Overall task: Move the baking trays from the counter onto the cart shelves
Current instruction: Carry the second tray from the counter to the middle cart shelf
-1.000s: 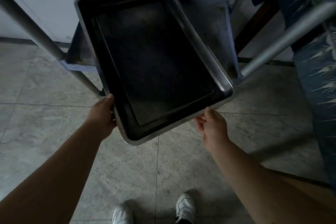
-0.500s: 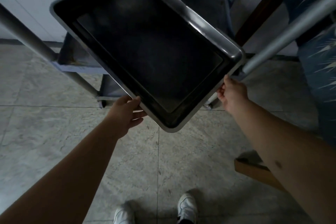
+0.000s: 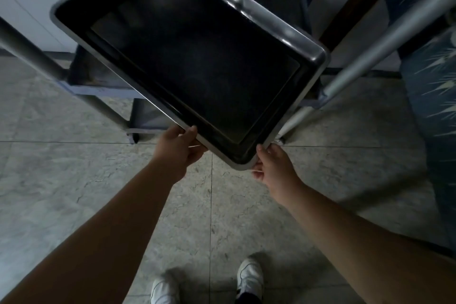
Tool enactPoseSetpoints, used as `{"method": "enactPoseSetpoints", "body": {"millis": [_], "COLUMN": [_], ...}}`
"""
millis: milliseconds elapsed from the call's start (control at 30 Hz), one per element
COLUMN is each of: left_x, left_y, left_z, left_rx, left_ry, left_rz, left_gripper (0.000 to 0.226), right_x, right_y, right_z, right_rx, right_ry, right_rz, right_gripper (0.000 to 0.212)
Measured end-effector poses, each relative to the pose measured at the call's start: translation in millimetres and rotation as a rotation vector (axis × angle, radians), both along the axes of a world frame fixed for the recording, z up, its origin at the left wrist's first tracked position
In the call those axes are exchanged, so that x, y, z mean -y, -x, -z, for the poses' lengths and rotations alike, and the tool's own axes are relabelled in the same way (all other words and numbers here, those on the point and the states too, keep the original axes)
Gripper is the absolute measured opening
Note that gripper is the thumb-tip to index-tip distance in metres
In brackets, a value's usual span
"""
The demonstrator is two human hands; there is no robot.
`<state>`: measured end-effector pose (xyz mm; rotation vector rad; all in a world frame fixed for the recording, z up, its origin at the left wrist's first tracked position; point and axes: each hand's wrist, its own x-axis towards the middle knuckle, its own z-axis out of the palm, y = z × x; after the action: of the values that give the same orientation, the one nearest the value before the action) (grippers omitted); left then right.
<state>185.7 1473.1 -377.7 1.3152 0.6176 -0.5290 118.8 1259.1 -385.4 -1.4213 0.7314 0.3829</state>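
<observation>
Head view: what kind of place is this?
Probably a bakery or kitchen back room, though it is dim. A large dark baking tray is held by both hands over a metal cart with tube legs, on a grey tiled floor.

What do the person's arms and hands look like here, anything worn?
Both forearms are bare, no sleeves in view. The left hand and right hand wear no gloves; no watch, ring or bracelet is visible. The lighting is dim, so small marks cannot be told.

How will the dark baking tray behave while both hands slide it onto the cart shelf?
The baking tray looks rigid: it keeps flat though the left hand and right hand hold only one end. Its glossy rim may be slippery. Empty, it probably tips easily.
</observation>
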Motion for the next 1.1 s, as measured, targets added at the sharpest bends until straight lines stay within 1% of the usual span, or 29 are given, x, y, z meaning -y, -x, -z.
{"method": "enactPoseSetpoints", "body": {"millis": [33, 100, 200, 300, 367, 433, 533, 633, 700, 767, 833, 900, 967, 1000, 1033, 1067, 1100], "left_x": [1, 3, 7, 17, 27, 38, 54, 68, 76, 84, 92, 94, 84, 74, 61, 47, 35], "left_y": [0, -1, -6, -16, -26, -35, -47, -55, -59, -63, -66, -69, -72, -76, -80, -83, -88], "left_z": [-1, -1, 0, 1, 1, -1, -2, -2, -3, -4, -6, -7, -10, -11, -11, -12, -13], "left_rx": [0.001, -0.002, -0.017, -0.041, -0.040, -0.032, -0.019, -0.020, -0.026, -0.036, -0.041, -0.043, -0.035, -0.016, 0.006, 0.028, 0.041], "left_ry": [0.008, 0.007, 0.013, 0.048, 0.108, 0.166, 0.139, 0.131, 0.133, 0.156, 0.180, 0.164, 0.176, 0.175, 0.152, 0.119, 0.084], "left_rz": [-0.006, 0.012, 0.062, 0.062, 0.007, -0.107, -0.241, -0.256, -0.269, -0.277, -0.258, -0.169, -0.101, -0.122, -0.187, -0.269, -0.331], "left_gripper": [0.015, 0.015, 0.012, 0.005, 0.008, 0.010, 0.005, 0.009, 0.012, 0.012, 0.010, 0.008, 0.011, 0.015, 0.021, 0.022, 0.019], "right_x": [-2, -1, 8, 24, 37, 50, 67, 78, 77, 69, 52, 39, 37, 39, 44, 49, 55], "right_y": [2, -2, -10, -23, -39, -58, -83, -101, -102, -92, -76, -72, -85, -95, -104, -111, -116], "right_z": [0, -1, -2, -3, -8, -15, -19, -19, -19, -14, -5, 0, 0, -1, -2, -3, -3], "right_rx": [-0.003, 0.016, 0.045, 0.040, 0.039, 0.015, 0.000, 0.021, 0.049, 0.062, 0.068, 0.102, 0.123, 0.129, 0.135, 0.138, 0.136], "right_ry": [-0.076, -0.121, -0.057, -0.030, -0.005, 0.012, 0.109, 0.198, 0.210, 0.120, -0.013, -0.104, -0.171, -0.208, -0.221, -0.208, -0.187], "right_rz": [0.040, 0.071, 0.056, 0.064, 0.037, 0.020, 0.002, 0.065, 0.157, 0.282, 0.329, 0.384, 0.536, 0.617, 0.667, 0.675, 0.658], "right_gripper": [0.018, 0.017, 0.018, 0.017, 0.016, 0.014, 0.016, 0.022, 0.027, 0.024, 0.019, 0.012, 0.009, 0.011, 0.014, 0.014, 0.013]}}
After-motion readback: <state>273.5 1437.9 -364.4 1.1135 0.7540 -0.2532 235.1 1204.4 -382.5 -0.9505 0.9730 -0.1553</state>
